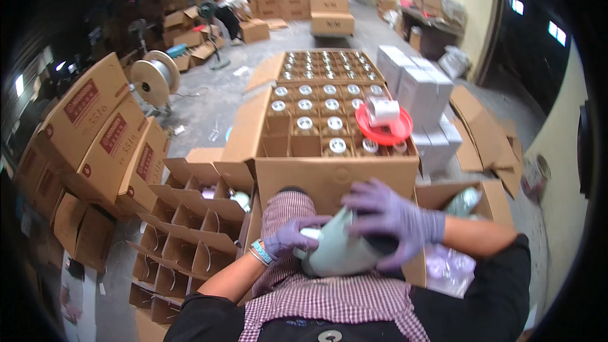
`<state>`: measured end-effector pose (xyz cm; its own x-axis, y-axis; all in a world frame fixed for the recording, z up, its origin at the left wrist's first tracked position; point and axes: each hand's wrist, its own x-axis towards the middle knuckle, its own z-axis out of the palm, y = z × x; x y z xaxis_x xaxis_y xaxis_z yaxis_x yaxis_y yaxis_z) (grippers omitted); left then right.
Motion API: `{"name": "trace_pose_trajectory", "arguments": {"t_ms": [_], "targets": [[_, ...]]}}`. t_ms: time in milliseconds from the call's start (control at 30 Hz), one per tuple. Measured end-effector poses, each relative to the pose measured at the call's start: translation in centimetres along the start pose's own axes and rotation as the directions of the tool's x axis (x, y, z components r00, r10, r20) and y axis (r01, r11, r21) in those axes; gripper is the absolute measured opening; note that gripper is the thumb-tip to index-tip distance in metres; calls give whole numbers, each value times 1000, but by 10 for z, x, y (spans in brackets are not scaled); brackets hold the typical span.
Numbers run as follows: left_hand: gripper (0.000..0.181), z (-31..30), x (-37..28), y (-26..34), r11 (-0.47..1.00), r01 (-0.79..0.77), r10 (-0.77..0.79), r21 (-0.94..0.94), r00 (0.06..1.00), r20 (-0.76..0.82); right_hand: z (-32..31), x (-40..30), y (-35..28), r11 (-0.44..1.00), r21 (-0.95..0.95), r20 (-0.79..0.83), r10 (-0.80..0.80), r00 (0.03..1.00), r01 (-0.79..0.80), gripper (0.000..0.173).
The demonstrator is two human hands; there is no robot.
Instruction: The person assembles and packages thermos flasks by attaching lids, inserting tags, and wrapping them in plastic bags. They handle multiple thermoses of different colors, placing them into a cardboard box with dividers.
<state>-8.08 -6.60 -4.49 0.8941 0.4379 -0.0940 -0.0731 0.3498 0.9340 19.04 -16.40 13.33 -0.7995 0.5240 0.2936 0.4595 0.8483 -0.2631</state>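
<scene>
A pale green jug (pixel 332 251) lies tilted across my lap, over a checked apron (pixel 332 294). My left hand (pixel 292 237), in a purple glove, grips its handle at the left side. My right hand (pixel 392 223), also gloved, is spread over the jug's right end with the fingers wide apart. Blur hides whether these fingers press on the jug. Just beyond my hands stands a divided carton (pixel 332 175) with round, white-topped pieces in many compartments. On its right corner rests a red plastic dish (pixel 384 126) with a white roll (pixel 384 110) in it.
At the left stand an open carton with cardboard dividers (pixel 183 247) and stacked printed cartons (pixel 95 114). An open box (pixel 494 199) with a wrapped green piece (pixel 463 200) is at my right, beside white boxes (pixel 425 90). A person (pixel 230 14) bends over cartons farther back.
</scene>
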Motion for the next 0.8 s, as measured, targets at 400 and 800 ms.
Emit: {"name": "trace_pose_trajectory", "arguments": {"t_ms": [400,800], "targets": [[94,11,10,-11,999,-22,18,32,992,128,12,-15,13,974,162,93,147,985,-160,82],[93,10,2,1,998,3,-3,58,1000,0,9,10,24,994,33,142,-112,983,109,90]]}}
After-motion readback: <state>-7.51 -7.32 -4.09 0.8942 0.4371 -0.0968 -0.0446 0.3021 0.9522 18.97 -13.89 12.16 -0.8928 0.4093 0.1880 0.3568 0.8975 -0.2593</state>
